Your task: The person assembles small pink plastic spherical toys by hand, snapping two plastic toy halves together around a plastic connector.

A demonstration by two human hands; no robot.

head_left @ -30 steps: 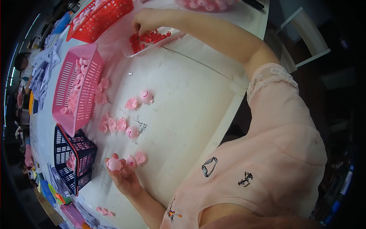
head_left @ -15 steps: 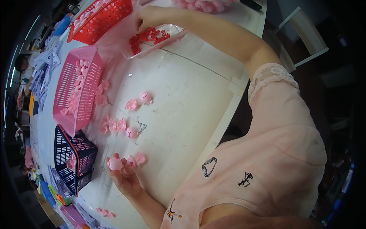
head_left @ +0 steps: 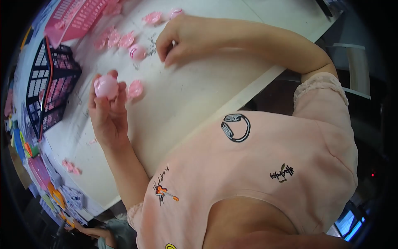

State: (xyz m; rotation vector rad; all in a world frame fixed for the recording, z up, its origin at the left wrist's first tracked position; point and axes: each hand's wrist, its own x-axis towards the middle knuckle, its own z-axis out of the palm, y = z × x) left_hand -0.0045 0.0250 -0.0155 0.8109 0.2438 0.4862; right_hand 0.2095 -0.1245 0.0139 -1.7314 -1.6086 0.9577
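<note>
My left hand (head_left: 110,114) grips a round, glossy pink plastic toy head (head_left: 106,87) above the table, fingers wrapped about its sides. Just right of those fingers lies a pink translucent flower-shaped piece (head_left: 135,89). Across the table, my right hand (head_left: 176,41) is bent down with thumb and fingers curled together; whatever its fingertips may hold is hidden. Left of it sits a pink ball with a darker curved mark (head_left: 137,52), beside scattered tiny clear bits (head_left: 152,47). Another pink ball (head_left: 176,13) and a flower-shaped piece (head_left: 152,18) rest beyond the right hand.
A dark blue basket (head_left: 54,85) with a red-edged rim stands at the left, in front of a pink basket (head_left: 74,18). Several pink flower pieces (head_left: 113,38) lie beside them. Small pink pieces (head_left: 71,167) lie near the table's left edge. Another person's arm (head_left: 95,233) shows at bottom left.
My right hand has come back from the tray of red pieces to the middle of the table. The view has shifted, and the tray is out of sight. My left hand keeps its toy head.
</note>
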